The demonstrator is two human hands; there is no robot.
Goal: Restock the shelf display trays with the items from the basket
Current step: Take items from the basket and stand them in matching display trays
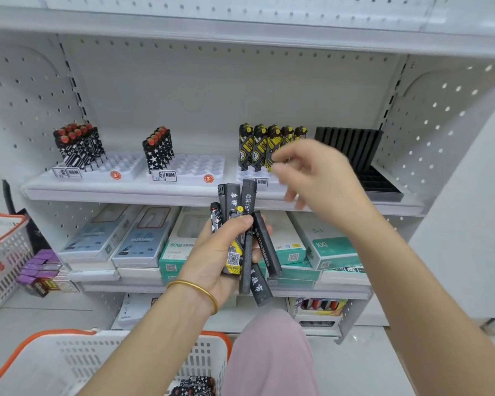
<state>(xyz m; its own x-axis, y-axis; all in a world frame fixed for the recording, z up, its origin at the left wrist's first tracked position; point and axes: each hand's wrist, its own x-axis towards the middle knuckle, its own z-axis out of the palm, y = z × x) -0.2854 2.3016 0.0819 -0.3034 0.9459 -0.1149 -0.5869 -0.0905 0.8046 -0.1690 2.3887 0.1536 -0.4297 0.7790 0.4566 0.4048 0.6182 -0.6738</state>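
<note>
**Below the shelf's front edge: a fistful of lighters, one hand free**

Below the front edge of the upper shelf [166,192], the left hand [212,252] is clamped around a loose bundle of lighters [245,238], mostly dark grey with white lettering, one yellow-and-black. They fan out at odd angles, some pointing up, some hanging below the palm. By the look of them they are light, rigid and smooth-sided, so they would likely slide against each other; the bundle seems held by squeeze alone, and the lowest grey one looks the likeliest to slip. A single lighter is best pinched across its flat sides near the top cap, then lowered straight into a slot.

The right hand [317,172] hovers blurred just above the bundle, fingers loosely apart, holding nothing that I can make out.

Behind it, toward the shelf's right end, stands the yellow tray [247,175] with one filled row, and at the right corner an unfilled black tray [377,184]. Two white trays [126,167] toward the left end are mostly bare. The basket [69,358] sits below, more lighters inside.
</note>
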